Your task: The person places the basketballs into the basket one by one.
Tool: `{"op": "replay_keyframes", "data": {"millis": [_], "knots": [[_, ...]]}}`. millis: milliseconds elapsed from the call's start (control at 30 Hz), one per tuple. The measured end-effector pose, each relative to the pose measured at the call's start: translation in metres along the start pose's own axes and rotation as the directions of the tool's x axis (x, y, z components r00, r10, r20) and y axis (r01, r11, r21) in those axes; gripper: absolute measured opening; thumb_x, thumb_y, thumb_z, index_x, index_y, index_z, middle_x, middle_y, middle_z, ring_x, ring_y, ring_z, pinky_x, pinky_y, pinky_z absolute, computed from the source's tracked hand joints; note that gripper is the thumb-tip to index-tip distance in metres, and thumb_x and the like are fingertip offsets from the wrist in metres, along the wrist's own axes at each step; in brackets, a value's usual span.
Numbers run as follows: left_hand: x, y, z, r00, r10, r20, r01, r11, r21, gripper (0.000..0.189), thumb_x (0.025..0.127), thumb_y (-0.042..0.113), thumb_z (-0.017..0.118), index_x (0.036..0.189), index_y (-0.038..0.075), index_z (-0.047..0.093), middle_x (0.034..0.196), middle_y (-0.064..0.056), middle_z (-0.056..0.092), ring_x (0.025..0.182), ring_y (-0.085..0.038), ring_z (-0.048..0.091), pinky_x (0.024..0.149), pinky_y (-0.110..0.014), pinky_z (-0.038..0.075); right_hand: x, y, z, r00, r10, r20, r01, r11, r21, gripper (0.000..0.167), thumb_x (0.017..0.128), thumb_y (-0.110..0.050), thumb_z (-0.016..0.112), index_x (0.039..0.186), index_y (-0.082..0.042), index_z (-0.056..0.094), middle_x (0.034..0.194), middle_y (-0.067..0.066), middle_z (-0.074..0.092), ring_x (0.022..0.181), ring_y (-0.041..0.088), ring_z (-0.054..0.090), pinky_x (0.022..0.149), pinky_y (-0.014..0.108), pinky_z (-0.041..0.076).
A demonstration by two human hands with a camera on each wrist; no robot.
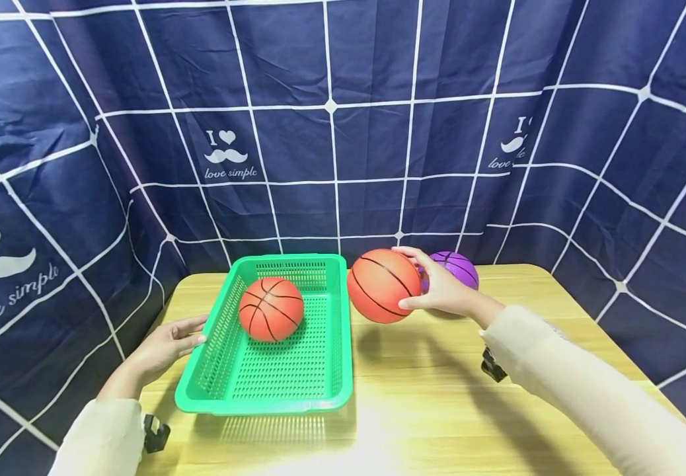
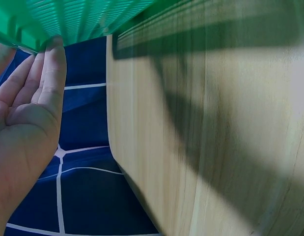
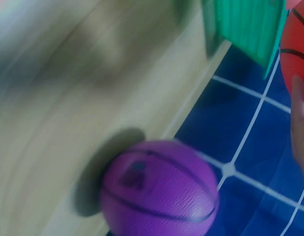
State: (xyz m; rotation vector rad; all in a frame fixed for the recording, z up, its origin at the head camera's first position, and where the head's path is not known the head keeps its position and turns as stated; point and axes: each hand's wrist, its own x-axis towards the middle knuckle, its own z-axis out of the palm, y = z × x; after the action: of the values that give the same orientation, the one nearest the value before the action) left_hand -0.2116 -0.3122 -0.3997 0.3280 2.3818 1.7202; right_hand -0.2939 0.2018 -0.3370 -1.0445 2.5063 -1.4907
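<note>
An orange basketball (image 1: pixel 384 285) is held above the table by my right hand (image 1: pixel 438 285), fingers and thumb spread around its right side. In the right wrist view, part of that ball (image 3: pixel 295 51) shows at the right edge. A second orange basketball (image 1: pixel 271 309) rests inside a green perforated plastic basket (image 1: pixel 343 370). My left hand (image 1: pixel 167 344) touches the basket's left side, its fingers fairly straight; in the left wrist view the fingertips (image 2: pixel 54 44) meet the green rim. Behind my right hand, a purple basketball (image 1: pixel 455 268) sits on the table, partly hidden.
The wooden table (image 1: pixel 426 410) has its back edge against a dark blue curtain (image 1: pixel 373 145) with white grid lines. More curtain hangs at both sides. The basket stands left of the table's middle, with the purple ball at the back right.
</note>
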Motion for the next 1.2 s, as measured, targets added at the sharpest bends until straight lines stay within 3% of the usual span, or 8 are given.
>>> {"op": "replay_keyframes", "data": {"millis": [300, 567, 767, 1000, 1100, 1200], "knots": [[0.000, 0.000, -0.001, 1.000, -0.016, -0.006, 0.016, 1.000, 0.010, 0.061, 0.096, 0.013, 0.058, 0.142, -0.014, 0.028, 0.140, -0.034, 0.036, 0.112, -0.003, 0.050, 0.093, -0.023, 0.043, 0.023, -0.023, 0.028, 0.997, 0.016, 0.081, -0.026, 0.991, 0.128, 0.090, 0.073, -0.013, 0.082, 0.146, -0.024, 0.030, 0.129, 0.014, 0.044, 0.115, 0.035, 0.049, 0.087, 0.047, 0.048], [0.001, 0.001, 0.000, 1.000, -0.011, -0.009, 0.012, 1.000, 0.006, 0.061, 0.096, 0.013, 0.057, 0.142, -0.014, 0.028, 0.140, -0.034, 0.036, 0.113, -0.006, 0.050, 0.093, -0.022, 0.043, 0.043, -0.038, 0.054, 0.983, -0.032, 0.180, 0.005, 0.990, 0.144, 0.086, 0.074, -0.016, 0.080, 0.145, -0.023, 0.031, 0.130, 0.011, 0.046, 0.114, 0.032, 0.050, 0.087, 0.046, 0.049], [0.002, 0.000, 0.000, 1.000, -0.007, -0.012, 0.007, 1.000, -0.002, 0.061, 0.096, 0.012, 0.058, 0.142, -0.014, 0.028, 0.140, -0.035, 0.035, 0.108, 0.002, 0.050, 0.091, -0.019, 0.043, 0.055, -0.047, 0.074, 0.961, -0.070, 0.267, 0.031, 0.988, 0.148, 0.082, 0.078, -0.026, 0.075, 0.146, -0.022, 0.030, 0.130, 0.010, 0.046, 0.118, 0.027, 0.045, 0.094, 0.043, 0.044], [0.002, 0.000, -0.001, 1.000, -0.006, -0.014, 0.006, 1.000, 0.003, 0.061, 0.096, 0.012, 0.058, 0.142, -0.014, 0.028, 0.139, -0.035, 0.036, 0.109, 0.001, 0.050, 0.092, -0.020, 0.043, 0.065, -0.058, 0.101, 0.930, -0.051, 0.363, -0.018, 0.983, 0.183, 0.083, 0.077, -0.027, 0.076, 0.146, -0.023, 0.029, 0.129, 0.010, 0.045, 0.113, 0.027, 0.050, 0.088, 0.041, 0.049], [0.002, -0.001, -0.001, 1.000, -0.014, -0.015, 0.014, 1.000, 0.006, 0.062, 0.096, 0.013, 0.058, 0.142, -0.014, 0.028, 0.140, -0.035, 0.036, 0.113, -0.005, 0.050, 0.093, -0.023, 0.043, 0.068, -0.063, 0.113, 0.919, -0.027, 0.394, -0.040, 0.986, 0.161, 0.083, 0.076, -0.023, 0.076, 0.145, -0.023, 0.031, 0.128, 0.007, 0.046, 0.114, 0.024, 0.048, 0.086, 0.039, 0.050], [0.002, -0.001, -0.001, 1.000, -0.022, -0.014, 0.023, 1.000, 0.018, 0.062, 0.096, 0.014, 0.057, 0.143, -0.013, 0.027, 0.141, -0.034, 0.035, 0.121, -0.021, 0.047, 0.097, -0.028, 0.042, 0.071, -0.067, 0.123, 0.906, -0.014, 0.422, -0.045, 0.990, 0.131, 0.080, 0.077, -0.021, 0.076, 0.144, -0.023, 0.032, 0.127, 0.005, 0.047, 0.114, 0.021, 0.047, 0.085, 0.036, 0.051]]}}
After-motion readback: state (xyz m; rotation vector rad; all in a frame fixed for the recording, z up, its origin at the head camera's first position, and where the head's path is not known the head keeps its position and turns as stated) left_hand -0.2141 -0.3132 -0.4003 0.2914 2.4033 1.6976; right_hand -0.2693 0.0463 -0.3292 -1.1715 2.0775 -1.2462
